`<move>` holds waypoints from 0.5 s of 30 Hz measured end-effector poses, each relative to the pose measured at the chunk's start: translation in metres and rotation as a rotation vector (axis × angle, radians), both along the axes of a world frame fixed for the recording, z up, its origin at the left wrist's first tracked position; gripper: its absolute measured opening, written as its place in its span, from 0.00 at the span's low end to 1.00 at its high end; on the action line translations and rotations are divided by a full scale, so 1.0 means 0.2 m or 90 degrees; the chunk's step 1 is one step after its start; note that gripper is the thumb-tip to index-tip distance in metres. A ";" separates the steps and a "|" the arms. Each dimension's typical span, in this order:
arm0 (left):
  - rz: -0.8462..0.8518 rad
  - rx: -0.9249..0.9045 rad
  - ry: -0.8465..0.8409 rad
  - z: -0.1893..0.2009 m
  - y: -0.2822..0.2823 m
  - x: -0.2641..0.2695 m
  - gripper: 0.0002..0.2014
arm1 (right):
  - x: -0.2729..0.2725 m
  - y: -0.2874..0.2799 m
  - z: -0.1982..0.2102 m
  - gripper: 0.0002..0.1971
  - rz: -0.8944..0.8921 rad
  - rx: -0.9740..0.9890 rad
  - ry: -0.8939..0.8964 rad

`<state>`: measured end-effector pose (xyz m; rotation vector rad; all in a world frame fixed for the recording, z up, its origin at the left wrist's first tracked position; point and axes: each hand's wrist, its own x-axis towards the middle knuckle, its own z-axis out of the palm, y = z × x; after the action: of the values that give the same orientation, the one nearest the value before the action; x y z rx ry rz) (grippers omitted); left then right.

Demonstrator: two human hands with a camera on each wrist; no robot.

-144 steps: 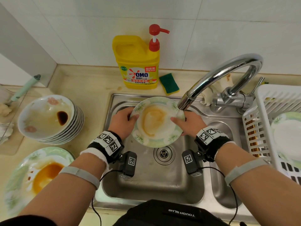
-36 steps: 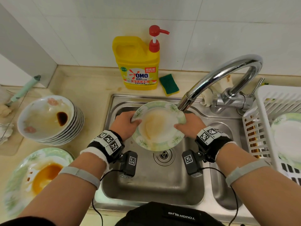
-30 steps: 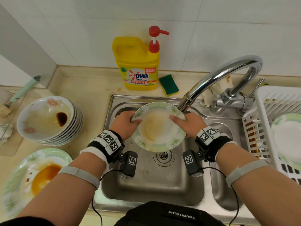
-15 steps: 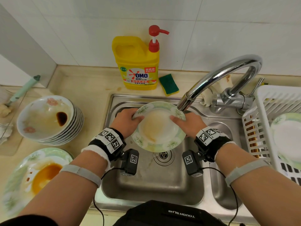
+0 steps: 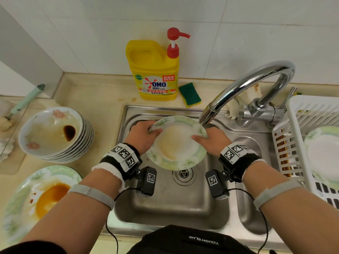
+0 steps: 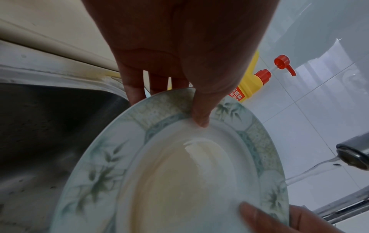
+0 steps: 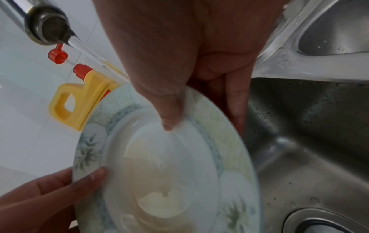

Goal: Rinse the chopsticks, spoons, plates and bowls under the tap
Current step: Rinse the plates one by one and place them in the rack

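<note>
While both hands pinch plate [image 5: 176, 143], fingers beneath hidden, tap [image 5: 207, 118] stream faint.

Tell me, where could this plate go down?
Bare counter lies between the bowl stack and the soap jug. The sink floor is bare near you. The rack and left counter are crowded.

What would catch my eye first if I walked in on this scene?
Probably the green-rimmed plate held over the sink by the left hand and right hand, with water running onto it from the curved chrome tap. Next, the bright yellow detergent bottle against the wall tiles, then the stack of stained bowls on the counter to the left.
</note>
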<state>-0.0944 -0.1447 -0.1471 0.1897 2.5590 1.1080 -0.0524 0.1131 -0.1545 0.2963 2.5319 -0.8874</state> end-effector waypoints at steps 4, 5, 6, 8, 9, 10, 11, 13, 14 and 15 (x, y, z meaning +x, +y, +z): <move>0.008 0.009 0.006 0.01 0.00 0.01 0.09 | 0.01 0.00 -0.02 0.12 0.025 -0.003 -0.008; 0.006 0.010 0.009 0.01 0.00 0.01 0.10 | 0.01 0.00 -0.02 0.10 0.020 -0.014 -0.008; 0.005 0.012 0.009 0.01 0.00 0.01 0.10 | 0.01 -0.01 -0.02 0.10 0.010 -0.032 -0.004; 0.014 0.020 -0.003 -0.01 0.00 0.01 0.08 | 0.00 -0.01 -0.01 0.16 -0.016 -0.065 0.014; 0.021 0.026 -0.010 -0.02 -0.01 0.01 0.07 | 0.00 -0.01 -0.01 0.19 -0.022 -0.067 0.028; 0.028 0.035 -0.016 -0.03 -0.01 0.01 0.07 | 0.01 -0.01 -0.02 0.22 -0.017 -0.058 0.040; 0.036 0.047 -0.023 -0.04 -0.02 0.02 0.06 | 0.01 0.00 -0.02 0.23 -0.005 -0.043 0.047; 0.050 0.077 -0.035 -0.05 -0.03 0.03 0.05 | 0.02 0.01 -0.03 0.22 0.016 -0.033 0.052; 0.059 0.092 -0.039 -0.06 -0.04 0.04 0.05 | 0.02 0.01 -0.03 0.20 0.019 -0.044 0.050; 0.067 0.104 -0.045 -0.06 -0.05 0.05 0.06 | 0.02 0.02 -0.04 0.19 0.017 -0.056 0.048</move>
<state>-0.0843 -0.1548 -0.1599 0.0557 2.4413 1.3390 -0.0482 0.1168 -0.1618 0.2041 2.5501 -1.0145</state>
